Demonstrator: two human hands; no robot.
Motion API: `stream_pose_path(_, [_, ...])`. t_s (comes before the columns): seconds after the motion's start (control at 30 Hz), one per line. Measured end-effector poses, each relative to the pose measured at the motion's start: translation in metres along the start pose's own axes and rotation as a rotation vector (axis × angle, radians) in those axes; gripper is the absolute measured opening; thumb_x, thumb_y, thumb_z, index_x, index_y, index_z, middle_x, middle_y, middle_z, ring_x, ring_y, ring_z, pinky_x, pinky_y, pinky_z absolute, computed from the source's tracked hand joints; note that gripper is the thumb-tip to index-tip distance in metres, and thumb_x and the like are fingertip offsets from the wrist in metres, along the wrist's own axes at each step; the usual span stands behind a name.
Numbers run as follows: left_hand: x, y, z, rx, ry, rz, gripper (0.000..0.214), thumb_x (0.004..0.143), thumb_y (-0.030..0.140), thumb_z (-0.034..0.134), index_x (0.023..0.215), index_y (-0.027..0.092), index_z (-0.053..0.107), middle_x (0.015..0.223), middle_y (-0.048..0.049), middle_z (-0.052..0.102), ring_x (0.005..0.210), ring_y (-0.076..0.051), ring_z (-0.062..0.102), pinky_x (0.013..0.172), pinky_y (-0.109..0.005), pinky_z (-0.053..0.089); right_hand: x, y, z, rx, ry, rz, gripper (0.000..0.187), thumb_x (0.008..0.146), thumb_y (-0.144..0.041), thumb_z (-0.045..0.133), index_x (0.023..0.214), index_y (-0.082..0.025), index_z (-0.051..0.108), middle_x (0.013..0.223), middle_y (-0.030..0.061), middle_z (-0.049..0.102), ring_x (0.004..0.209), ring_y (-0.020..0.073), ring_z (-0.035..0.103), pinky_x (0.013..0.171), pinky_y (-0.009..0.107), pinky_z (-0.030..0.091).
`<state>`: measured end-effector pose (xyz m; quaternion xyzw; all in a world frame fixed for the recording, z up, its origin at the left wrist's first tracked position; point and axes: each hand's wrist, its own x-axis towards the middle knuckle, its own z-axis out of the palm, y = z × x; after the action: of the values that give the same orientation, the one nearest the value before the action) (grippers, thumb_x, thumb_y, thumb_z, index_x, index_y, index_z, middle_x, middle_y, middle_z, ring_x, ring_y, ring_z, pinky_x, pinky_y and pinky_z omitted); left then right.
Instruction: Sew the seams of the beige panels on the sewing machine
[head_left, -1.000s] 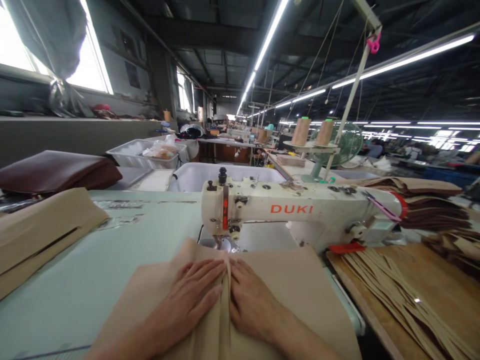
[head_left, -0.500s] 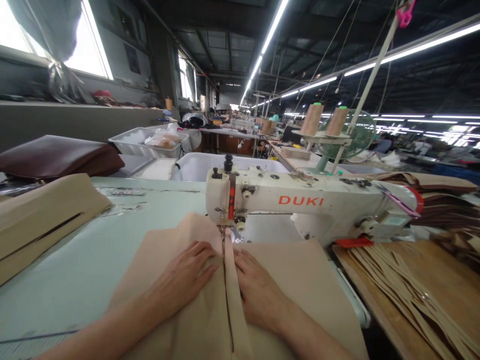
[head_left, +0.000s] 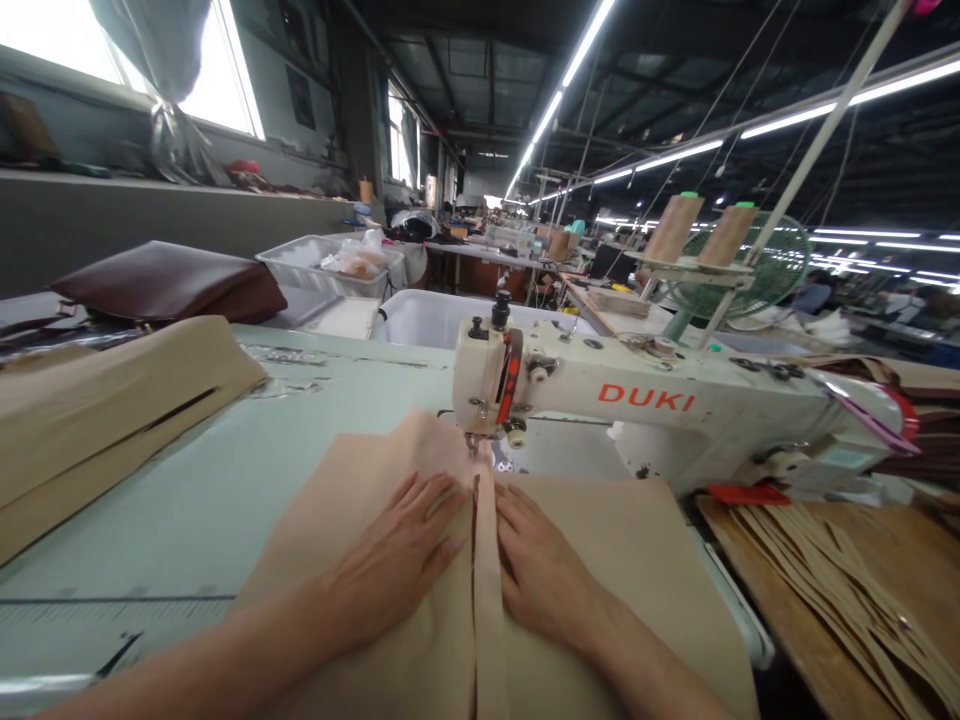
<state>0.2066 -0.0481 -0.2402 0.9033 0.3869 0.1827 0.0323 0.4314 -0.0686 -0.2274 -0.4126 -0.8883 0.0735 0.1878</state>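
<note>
My left hand [head_left: 397, 555] lies flat on a beige fabric panel [head_left: 637, 560], fingers stretched towards the needle area. On the other side of a narrow raised strip [head_left: 488, 570], my right hand [head_left: 544, 570] rests with its fingers extended along the strip's edge. A dark slit runs lengthwise beside this strip, between both hands. The panel's far edge reaches under the head of a white sewing machine [head_left: 645, 398] marked DUKI. Its presser foot [head_left: 472, 446] stands just beyond my fingertips; whether it presses on the fabric I cannot tell.
Another slit beige panel [head_left: 127, 400] lies at left, near a maroon leather piece [head_left: 169, 283]. Several beige strips [head_left: 817, 590] lie on a wooden board [head_left: 926, 560] at right. Thread cones [head_left: 675, 228] stand behind the machine. White bins [head_left: 427, 312] are beyond the table.
The view has turned left, so everything sits further right. The slit's upper end now shows slightly nearer me, in front of the presser foot. Both hands remain flat on the panel.
</note>
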Motion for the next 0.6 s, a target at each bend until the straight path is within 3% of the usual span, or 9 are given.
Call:
stream_pose_path(0.2, [0.0002, -0.0015, 0.0038, -0.009, -0.026, 0.027, 0.045, 0.105, 0.036, 0.041, 0.148, 0.023, 0.039, 0.153, -0.0082, 0.039, 0.144, -0.025, 0.033, 0.121, -0.054, 0.026, 0.0003, -0.0009, 0.0002, 0.002, 0.009, 0.000, 0.062, 0.090, -0.015, 0.049, 0.150, -0.012, 0.038, 0.152, 0.0127, 0.040, 0.144, 0.0227, 0.032, 0.124, 0.043, 0.023])
stream_pose_path(0.6, [-0.0020, -0.0026, 0.0040, -0.026, -0.049, 0.036, 0.053, 0.103, 0.035, 0.045, 0.152, 0.026, 0.029, 0.154, -0.0062, 0.037, 0.144, -0.024, 0.033, 0.122, -0.054, 0.023, -0.0005, -0.0038, -0.0012, 0.033, 0.002, 0.010, 0.059, 0.088, -0.014, 0.048, 0.147, -0.012, 0.043, 0.152, 0.0113, 0.041, 0.144, 0.0218, 0.031, 0.125, 0.042, 0.020])
